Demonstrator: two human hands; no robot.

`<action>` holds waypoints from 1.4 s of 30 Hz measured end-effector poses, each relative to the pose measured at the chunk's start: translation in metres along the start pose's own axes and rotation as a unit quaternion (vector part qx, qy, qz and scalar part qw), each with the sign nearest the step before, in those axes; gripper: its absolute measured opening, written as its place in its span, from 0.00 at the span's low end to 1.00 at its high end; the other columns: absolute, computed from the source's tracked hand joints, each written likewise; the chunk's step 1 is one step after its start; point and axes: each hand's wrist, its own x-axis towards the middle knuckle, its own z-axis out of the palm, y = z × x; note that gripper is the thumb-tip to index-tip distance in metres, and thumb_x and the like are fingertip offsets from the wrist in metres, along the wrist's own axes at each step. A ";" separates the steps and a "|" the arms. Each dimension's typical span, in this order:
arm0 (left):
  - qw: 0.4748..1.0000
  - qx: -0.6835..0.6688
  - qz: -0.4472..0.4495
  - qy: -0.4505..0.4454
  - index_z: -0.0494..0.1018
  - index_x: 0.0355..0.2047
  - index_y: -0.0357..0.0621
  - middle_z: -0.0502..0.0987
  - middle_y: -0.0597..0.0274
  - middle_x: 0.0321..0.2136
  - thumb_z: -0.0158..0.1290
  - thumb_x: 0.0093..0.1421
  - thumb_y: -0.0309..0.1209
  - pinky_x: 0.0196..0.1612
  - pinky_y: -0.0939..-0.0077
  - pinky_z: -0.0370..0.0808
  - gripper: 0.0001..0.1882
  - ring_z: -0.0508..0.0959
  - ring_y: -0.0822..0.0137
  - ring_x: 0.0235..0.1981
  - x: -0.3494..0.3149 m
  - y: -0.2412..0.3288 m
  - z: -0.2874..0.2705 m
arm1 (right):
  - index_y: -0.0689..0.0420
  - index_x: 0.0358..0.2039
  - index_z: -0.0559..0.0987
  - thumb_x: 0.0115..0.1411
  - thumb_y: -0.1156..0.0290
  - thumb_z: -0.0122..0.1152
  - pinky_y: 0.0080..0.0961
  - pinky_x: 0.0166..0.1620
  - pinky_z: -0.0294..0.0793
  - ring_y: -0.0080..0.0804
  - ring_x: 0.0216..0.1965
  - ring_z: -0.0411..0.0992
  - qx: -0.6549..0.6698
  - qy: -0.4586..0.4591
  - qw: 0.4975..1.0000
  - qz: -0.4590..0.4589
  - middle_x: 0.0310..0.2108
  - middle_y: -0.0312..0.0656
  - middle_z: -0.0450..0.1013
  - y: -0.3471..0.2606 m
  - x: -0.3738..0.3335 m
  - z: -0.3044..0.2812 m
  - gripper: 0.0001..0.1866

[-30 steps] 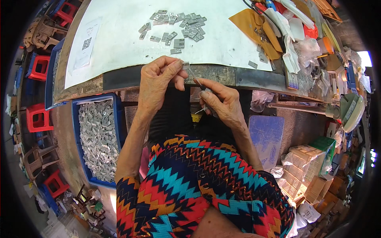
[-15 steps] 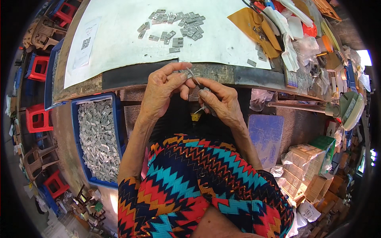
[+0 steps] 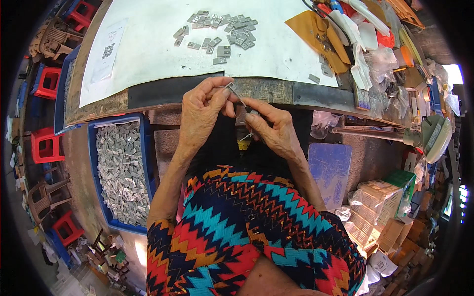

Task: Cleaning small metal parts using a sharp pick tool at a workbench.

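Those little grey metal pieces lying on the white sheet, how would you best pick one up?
Probably from above, pinching its two short edges between thumb and fingertip. The grey metal pieces lie flat on the white sheet, so only the rims offer a hold. A loose one at the pile's edge, like the lone piece, is easiest.

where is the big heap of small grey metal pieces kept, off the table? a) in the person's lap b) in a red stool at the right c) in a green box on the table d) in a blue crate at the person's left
d: the blue crate below the table edge on the person's left is filled with small grey metal pieces, while both hands work at the table edge.
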 end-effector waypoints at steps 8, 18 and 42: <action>0.998 0.046 0.023 0.025 0.66 0.44 0.32 0.75 0.60 0.26 0.46 0.58 0.22 0.26 0.89 0.70 0.13 0.71 0.80 0.21 -0.003 -0.001 0.002 | 0.63 0.47 0.70 0.56 0.73 0.54 0.19 0.36 0.69 0.21 0.31 0.68 -0.030 0.002 0.999 -0.022 0.32 0.41 0.73 0.004 0.002 0.003 0.18; 0.963 0.241 0.111 0.047 0.63 0.41 0.36 0.75 0.52 0.25 0.45 0.56 0.19 0.25 0.79 0.72 0.11 0.75 0.66 0.21 -0.001 -0.012 0.002 | 0.63 0.47 0.70 0.55 0.72 0.54 0.22 0.35 0.68 0.22 0.31 0.68 -0.075 -0.021 0.997 0.013 0.30 0.46 0.73 -0.003 0.003 0.004 0.18; 0.803 0.520 0.286 0.062 0.70 0.39 0.38 0.73 0.53 0.30 0.48 0.49 0.16 0.31 0.69 0.67 0.15 0.72 0.57 0.28 -0.001 -0.013 -0.002 | 0.62 0.50 0.66 0.52 0.77 0.54 0.29 0.26 0.70 0.42 0.24 0.70 -0.390 0.083 0.898 -0.187 0.27 0.47 0.68 0.000 -0.002 0.027 0.23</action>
